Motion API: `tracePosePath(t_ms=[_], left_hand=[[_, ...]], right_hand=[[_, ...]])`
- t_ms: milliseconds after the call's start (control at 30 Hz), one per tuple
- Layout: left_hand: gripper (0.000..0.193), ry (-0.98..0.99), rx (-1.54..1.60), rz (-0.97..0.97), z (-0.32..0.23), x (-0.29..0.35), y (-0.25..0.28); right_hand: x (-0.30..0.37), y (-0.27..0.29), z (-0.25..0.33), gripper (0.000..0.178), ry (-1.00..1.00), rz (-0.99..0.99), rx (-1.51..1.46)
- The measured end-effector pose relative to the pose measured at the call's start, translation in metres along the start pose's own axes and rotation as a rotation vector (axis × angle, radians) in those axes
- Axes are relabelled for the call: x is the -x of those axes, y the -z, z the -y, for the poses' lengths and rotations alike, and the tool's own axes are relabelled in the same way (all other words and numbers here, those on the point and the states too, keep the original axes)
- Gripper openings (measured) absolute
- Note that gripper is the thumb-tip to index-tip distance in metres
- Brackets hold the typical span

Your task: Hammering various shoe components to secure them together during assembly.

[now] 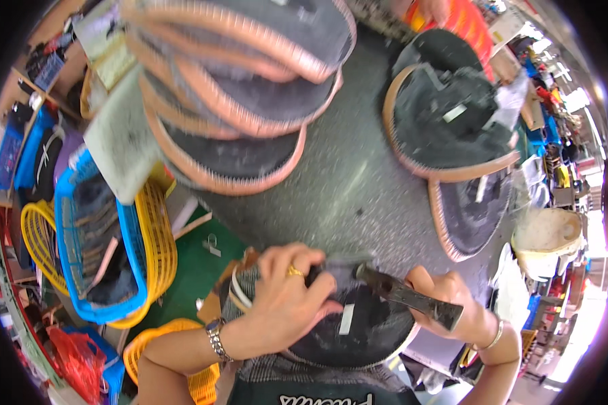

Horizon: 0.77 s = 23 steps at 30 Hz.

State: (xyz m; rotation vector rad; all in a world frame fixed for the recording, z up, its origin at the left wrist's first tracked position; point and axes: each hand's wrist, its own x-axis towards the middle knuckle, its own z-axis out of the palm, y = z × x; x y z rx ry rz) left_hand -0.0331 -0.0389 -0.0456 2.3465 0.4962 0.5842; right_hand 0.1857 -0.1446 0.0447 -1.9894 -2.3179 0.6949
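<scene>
A rounded black panel (378, 331) with a pale rim and a small white label lies in front of me at the near edge of the table. My left hand (284, 290) is closed on its far left edge, fingers bent over it; the fingertips are partly hidden. My right hand (446, 297) grips a dark metal hammer (419, 298), whose head lies over the panel's right part. The hammer's handle is mostly hidden by my hand. Next to my left fingers, a pale band (238, 291) curves along the panel's side.
Stacked black panels with tan notched rims (230, 182) fill the far left of the dark table (344, 196). Similar panels (446, 128) lie at right. Blue (64, 250) and yellow (165, 263) baskets stand left. Another person's hand (436, 10) shows beyond, near orange cloth (459, 30).
</scene>
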Motion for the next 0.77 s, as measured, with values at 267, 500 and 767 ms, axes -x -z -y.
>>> tracePosePath(t_ms=[267, 500, 767], left_hand=[[0.021, -0.109, -0.483, -0.536, 0.005, -0.149, 0.135], [0.056, 0.202, -1.119, -0.257, 0.072, -0.207, 0.148], [0.058, -0.358, -0.624, -0.166, -0.002, -0.279, 0.041]], right_hand=[[0.051, 0.010, -0.010, 0.010, -0.511, -1.071, -0.677], [0.044, 0.037, -0.051, 0.014, -0.510, -1.154, -0.730], [-0.018, 0.086, -0.208, 0.041, -0.519, -1.334, -0.441]])
